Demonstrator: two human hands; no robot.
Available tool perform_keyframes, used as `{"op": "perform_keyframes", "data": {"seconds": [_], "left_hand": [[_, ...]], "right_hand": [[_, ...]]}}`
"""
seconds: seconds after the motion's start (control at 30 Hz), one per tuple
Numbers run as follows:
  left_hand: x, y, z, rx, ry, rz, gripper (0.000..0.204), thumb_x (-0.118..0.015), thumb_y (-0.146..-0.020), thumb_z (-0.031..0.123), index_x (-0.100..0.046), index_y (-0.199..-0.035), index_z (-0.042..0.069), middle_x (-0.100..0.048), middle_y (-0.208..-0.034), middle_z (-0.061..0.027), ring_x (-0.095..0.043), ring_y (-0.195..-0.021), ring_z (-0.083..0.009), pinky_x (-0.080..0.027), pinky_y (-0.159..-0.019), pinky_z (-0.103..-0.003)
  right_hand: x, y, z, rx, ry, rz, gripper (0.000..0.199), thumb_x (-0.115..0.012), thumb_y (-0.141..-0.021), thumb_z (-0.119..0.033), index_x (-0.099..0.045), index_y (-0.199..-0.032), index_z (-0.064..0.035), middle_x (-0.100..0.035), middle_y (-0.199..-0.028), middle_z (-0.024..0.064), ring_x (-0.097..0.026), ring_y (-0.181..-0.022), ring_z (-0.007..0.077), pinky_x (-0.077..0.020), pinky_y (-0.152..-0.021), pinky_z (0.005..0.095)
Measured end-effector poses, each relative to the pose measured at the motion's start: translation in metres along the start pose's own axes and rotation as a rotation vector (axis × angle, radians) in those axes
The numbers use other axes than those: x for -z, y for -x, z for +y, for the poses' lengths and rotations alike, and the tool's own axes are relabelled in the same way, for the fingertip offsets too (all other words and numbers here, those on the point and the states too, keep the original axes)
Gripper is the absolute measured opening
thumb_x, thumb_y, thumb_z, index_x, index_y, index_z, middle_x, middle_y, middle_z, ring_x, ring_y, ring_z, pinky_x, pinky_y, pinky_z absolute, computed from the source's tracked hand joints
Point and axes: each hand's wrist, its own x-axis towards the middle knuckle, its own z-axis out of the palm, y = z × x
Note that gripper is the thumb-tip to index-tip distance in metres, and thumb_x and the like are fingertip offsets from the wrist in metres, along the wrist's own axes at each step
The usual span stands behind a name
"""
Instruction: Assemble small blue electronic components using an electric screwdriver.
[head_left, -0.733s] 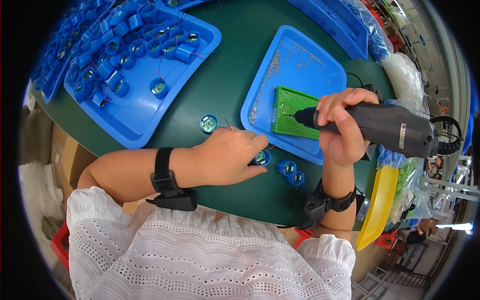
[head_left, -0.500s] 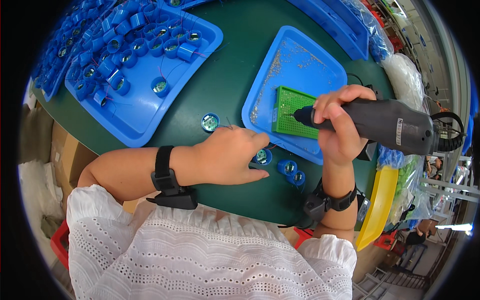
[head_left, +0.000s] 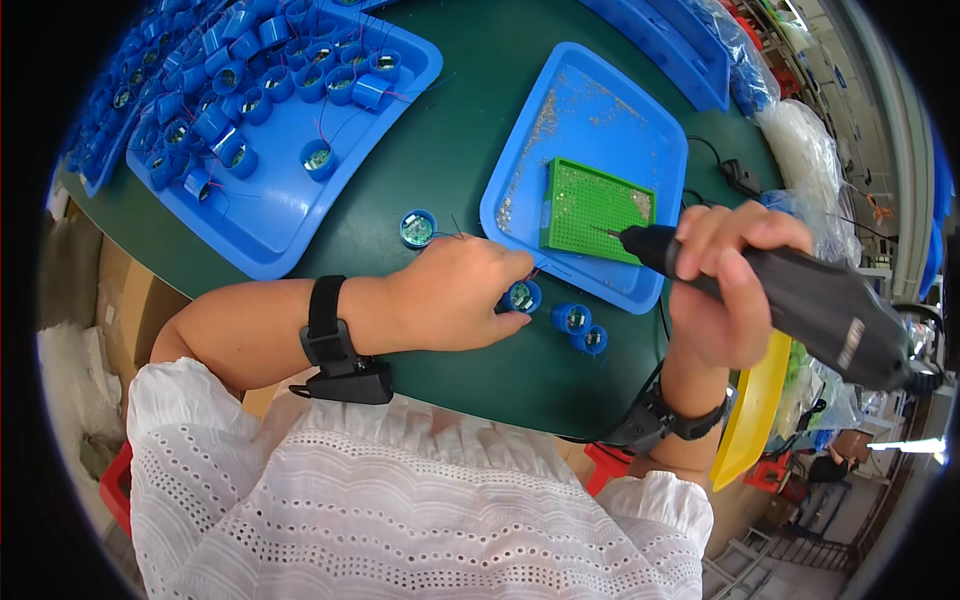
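Note:
My right hand is wrapped round a dark electric screwdriver. Its thin bit points left and shows over the green perforated screw tray; whether a screw sits on the tip is too small to tell. My left hand closes its thumb and fingers about a small blue round cup with a green circuit board inside, standing on the dark green table. Part of that cup is hidden by the fingers. Another blue cup with a board and thin wires stands just beyond my left hand.
Two more blue cups stand between my hands. The green tray rests in a blue tray with scattered screws. At the far left, a larger blue tray holds many wired cups. A yellow tray is at the right edge; a cable runs nearby.
My right hand has drawn the screwdriver to the right and nearer me, its bit moving rightward over the green tray. My left hand stays at the same cup; the view has shifted slightly.

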Motion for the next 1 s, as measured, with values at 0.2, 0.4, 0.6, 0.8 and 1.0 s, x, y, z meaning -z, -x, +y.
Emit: {"op": "perform_keyframes", "data": {"seconds": [0.2, 0.4, 0.6, 0.8, 1.0], "left_hand": [[0.0, 0.0, 0.002, 0.021, -0.033, -0.007, 0.029, -0.073, -0.069, 0.021, -0.059, -0.083, 0.0, -0.058, -0.058, -0.011, -0.06, -0.056, -0.0296, -0.047, -0.052, -0.038], [0.0, 0.001, 0.001, 0.021, -0.048, -0.009, 0.03, -0.073, -0.069, 0.022, -0.059, -0.084, 0.0, -0.06, -0.062, -0.0134, -0.062, -0.061, -0.0312, -0.049, -0.056, -0.04], [0.0, 0.001, 0.0, 0.022, -0.051, -0.031, 0.032, -0.072, -0.07, 0.023, -0.058, -0.086, -0.001, -0.062, -0.069, -0.0145, -0.062, -0.067, -0.0327, -0.049, -0.06, -0.041], [0.003, 0.001, 0.002, 0.06, -0.053, -0.078, 0.033, -0.071, -0.07, 0.024, -0.057, -0.086, -0.001, -0.062, -0.074, -0.0146, -0.062, -0.068, -0.0336, -0.049, -0.061, -0.042], [0.004, -0.001, 0.003, 0.058, -0.052, -0.087, 0.033, -0.071, -0.071, 0.024, -0.056, -0.087, -0.002, -0.062, -0.074, -0.015, -0.062, -0.068, -0.0339, -0.05, -0.061, -0.042]], "right_hand": [[0.0, 0.004, 0.03, -0.103, -0.057, 0.07, 0.024, -0.053, -0.078, 0.001, -0.043, -0.1, -0.0029, -0.05, -0.07, 0.0069, -0.051, -0.057, 0.0171, -0.044, -0.059, 0.031], [-0.002, 0.001, 0.036, -0.111, -0.047, 0.067, 0.024, -0.052, -0.078, 0.001, -0.043, -0.1, -0.0022, -0.051, -0.07, 0.0075, -0.051, -0.057, 0.017, -0.0446, -0.06, 0.0309], [-0.004, 0.001, 0.038, -0.127, -0.048, 0.075, 0.024, -0.052, -0.077, 0.001, -0.044, -0.099, -0.0021, -0.051, -0.069, 0.0076, -0.052, -0.057, 0.0172, -0.0446, -0.059, 0.031], [-0.006, 0.0, 0.04, -0.141, -0.051, 0.08, 0.023, -0.052, -0.076, 0.002, -0.044, -0.098, -0.0019, -0.051, -0.069, 0.0078, -0.052, -0.056, 0.0172, -0.045, -0.059, 0.031], [-0.01, -0.004, 0.041, -0.164, -0.035, 0.118, 0.023, -0.052, -0.074, 0.006, -0.045, -0.095, -0.0005, -0.051, -0.071, 0.0083, -0.052, -0.055, 0.0166, -0.0456, -0.057, 0.0291]]}}
